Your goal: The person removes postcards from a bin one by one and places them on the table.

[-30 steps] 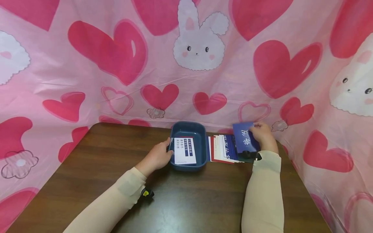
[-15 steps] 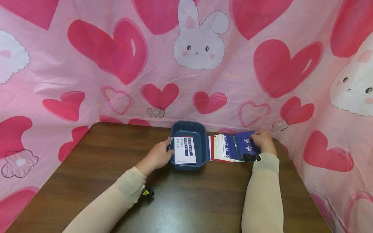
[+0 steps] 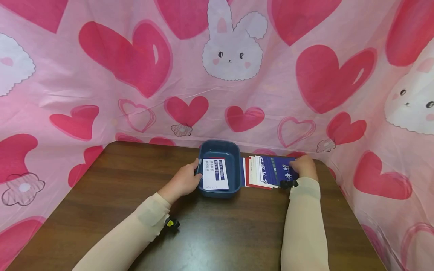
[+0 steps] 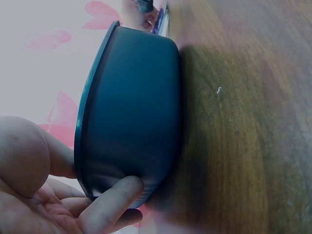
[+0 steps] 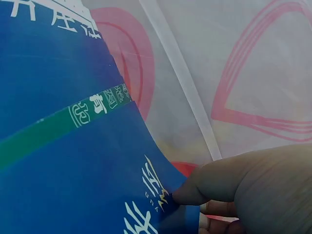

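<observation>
Left grip (image 3: 184,180) on the near-left wall of the tray (image 3: 234,150), thumb over the rim, fingers against the outer wall. Tray stands on the bench (image 3: 101,195), immediately right of this grip. One card (image 3: 215,179) lies flat in the tray, beside the left grip's fingertips. Right grip (image 3: 304,166) rests on the top leaflet (image 3: 286,171) at the right end of a fanned stack (image 3: 257,174). The stack lies on the bench, left of the right grip, touching or nearly touching the tray's right wall. A curtain (image 3: 217,75) hangs behind both grips.
</observation>
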Tool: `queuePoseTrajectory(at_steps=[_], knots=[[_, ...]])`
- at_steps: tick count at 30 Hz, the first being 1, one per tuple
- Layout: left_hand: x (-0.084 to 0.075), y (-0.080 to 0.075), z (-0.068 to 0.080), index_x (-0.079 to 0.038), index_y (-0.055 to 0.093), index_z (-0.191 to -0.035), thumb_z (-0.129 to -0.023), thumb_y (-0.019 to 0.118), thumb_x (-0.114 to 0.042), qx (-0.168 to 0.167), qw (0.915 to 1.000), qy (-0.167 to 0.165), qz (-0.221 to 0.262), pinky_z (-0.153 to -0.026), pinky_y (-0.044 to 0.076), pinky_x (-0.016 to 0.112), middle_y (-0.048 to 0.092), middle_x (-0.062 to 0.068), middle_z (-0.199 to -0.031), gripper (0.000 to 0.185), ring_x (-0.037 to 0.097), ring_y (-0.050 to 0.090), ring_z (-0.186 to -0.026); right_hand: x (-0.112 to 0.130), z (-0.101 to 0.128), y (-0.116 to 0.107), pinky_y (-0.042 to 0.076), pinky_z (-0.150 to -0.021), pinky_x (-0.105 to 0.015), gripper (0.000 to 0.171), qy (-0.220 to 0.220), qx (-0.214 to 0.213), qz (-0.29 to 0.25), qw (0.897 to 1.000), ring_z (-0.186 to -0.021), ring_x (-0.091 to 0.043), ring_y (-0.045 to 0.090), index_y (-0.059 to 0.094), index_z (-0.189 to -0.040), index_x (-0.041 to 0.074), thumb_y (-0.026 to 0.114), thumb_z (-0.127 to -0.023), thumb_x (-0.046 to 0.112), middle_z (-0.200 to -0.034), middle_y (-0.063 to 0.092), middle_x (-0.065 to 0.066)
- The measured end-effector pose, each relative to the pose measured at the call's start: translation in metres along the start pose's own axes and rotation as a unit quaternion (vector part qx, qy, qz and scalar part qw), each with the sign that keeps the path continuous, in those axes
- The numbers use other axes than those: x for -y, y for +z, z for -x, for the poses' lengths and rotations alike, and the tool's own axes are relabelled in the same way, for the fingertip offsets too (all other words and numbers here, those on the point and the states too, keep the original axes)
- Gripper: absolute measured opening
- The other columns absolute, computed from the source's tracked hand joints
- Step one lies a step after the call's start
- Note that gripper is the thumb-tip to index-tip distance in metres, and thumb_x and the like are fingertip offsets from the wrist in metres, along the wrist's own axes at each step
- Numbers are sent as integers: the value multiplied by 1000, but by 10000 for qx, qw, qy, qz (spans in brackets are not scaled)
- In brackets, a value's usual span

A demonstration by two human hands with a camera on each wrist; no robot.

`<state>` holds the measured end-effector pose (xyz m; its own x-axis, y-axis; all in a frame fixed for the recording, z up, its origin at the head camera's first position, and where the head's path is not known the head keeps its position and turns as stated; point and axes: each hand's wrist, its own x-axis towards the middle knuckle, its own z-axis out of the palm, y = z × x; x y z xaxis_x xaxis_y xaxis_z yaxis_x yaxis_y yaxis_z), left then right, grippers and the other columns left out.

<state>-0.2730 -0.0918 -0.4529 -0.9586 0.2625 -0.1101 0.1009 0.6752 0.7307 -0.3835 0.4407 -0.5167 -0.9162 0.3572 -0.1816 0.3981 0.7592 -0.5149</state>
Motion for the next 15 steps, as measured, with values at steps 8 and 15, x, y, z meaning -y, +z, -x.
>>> queuePoseTrajectory(at_steps=[8, 15], knots=[[1, 1, -1, 2, 28, -178, -117, 62, -21, 14, 10000, 32, -32, -136, 35, 64, 35, 24, -184, 73, 45, 40, -170, 51, 79, -17, 53, -121, -71, 52, 417, 40, -350, 9985, -128, -55, 64, 66, -142, -13, 70, -105, 24, -147, 63, -41], [0, 2, -1, 1, 28, -178, -117, 62, -21, 20, 10000, 13, 5, -137, 34, 64, 36, 24, -184, 74, 45, 39, -170, 49, 84, -19, 51, -122, -72, 51, 366, -8, -256, 9990, -131, -56, 63, 67, -144, -11, 69, -106, 24, -150, 64, -39]])
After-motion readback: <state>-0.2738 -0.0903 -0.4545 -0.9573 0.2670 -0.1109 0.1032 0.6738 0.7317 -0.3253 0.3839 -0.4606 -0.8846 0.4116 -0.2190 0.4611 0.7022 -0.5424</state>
